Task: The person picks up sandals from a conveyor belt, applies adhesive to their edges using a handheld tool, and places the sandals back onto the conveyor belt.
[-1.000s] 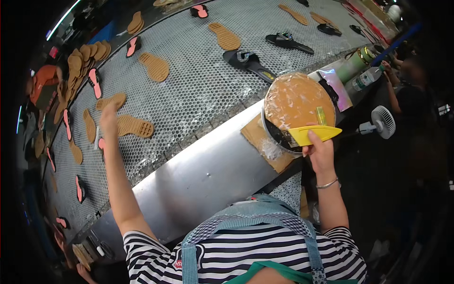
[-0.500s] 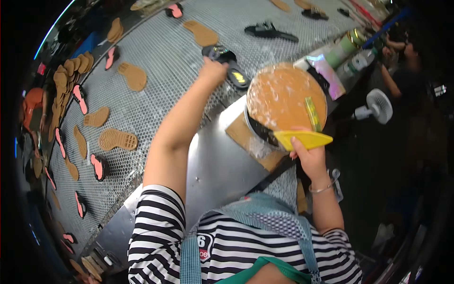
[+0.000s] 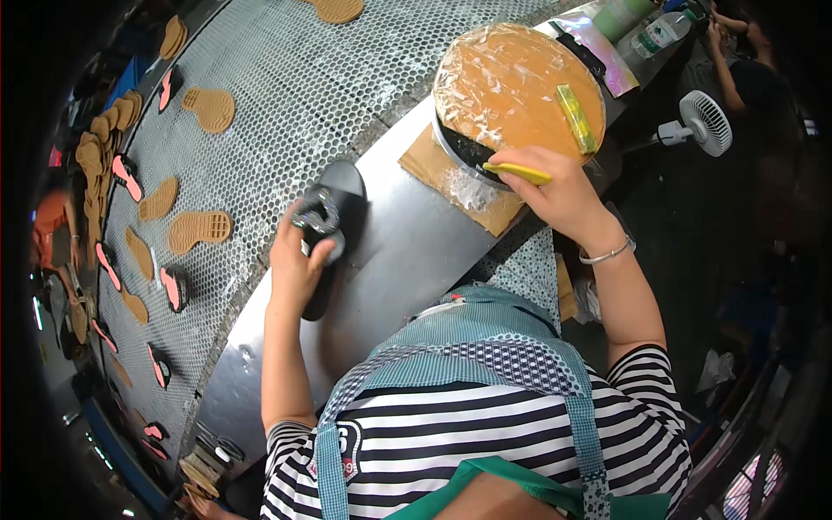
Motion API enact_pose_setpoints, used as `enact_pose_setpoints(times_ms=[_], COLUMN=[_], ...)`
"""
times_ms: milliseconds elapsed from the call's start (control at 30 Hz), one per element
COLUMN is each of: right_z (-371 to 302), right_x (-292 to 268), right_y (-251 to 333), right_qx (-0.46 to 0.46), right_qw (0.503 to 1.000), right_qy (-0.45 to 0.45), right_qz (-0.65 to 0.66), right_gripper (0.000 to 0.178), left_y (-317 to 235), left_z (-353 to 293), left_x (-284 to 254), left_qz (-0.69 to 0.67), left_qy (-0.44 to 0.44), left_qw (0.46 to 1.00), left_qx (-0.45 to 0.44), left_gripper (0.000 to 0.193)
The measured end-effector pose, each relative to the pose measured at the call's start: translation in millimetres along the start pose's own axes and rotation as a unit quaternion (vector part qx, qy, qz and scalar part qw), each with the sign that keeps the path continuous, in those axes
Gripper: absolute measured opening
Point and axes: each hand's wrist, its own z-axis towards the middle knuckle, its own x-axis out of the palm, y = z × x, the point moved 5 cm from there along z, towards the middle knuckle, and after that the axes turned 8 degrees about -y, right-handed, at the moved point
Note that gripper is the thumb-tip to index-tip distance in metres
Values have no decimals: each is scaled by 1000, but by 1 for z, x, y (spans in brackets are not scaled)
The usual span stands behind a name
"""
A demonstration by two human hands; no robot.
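My left hand (image 3: 297, 258) grips a black sandal (image 3: 344, 192) by its strap, thumb on one side and fingers on the other. A dark, sparkling ornament decorates the strap. The sandal is over the metal ledge (image 3: 390, 227), its lower end slightly blurred. My right hand (image 3: 555, 186) pinches a flat yellow scraper (image 3: 522, 171), seen nearly edge-on. Its tip is at the dark gap in a round pot (image 3: 449, 139), beside the orange cover (image 3: 511, 82). Whether the tip touches what is inside, I cannot tell. A yellow strip (image 3: 575, 118) lies on the cover.
Tan soles (image 3: 199, 232) and black shoe pieces with pink insides (image 3: 127, 178) lie across the mesh surface (image 3: 286, 95) to the left. Stained cardboard (image 3: 488, 208) sits under the pot. A white fan (image 3: 705, 123) and a water bottle (image 3: 660, 36) are at the right, near another person (image 3: 737, 69).
My left hand has lifted the black sandal off the mesh and brought it nearer, over the ledge. My right hand has turned the scraper on edge and moved it to the pot's gap.
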Motion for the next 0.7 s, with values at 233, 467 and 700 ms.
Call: enact_pose_setpoints(times_ms=[233,467,700], right_z=[-22,-66,-60], right_x=[-10,22,52], right_y=[-32,-9,7], right_qx=[333,310,341], right_qw=[873,897,805], right_qy=[-188,-214,-228], right_qz=[303,232,428], right_gripper=[23,25,24], left_y=[-11,30,-80], left_z=[-10,3,9], left_x=[13,32,65], left_qz=[50,-384,-804], left_qy=[-116,-117,4], left_qw=[987,875,480], left_qx=[101,-272,-352], left_gripper=[70,57,71])
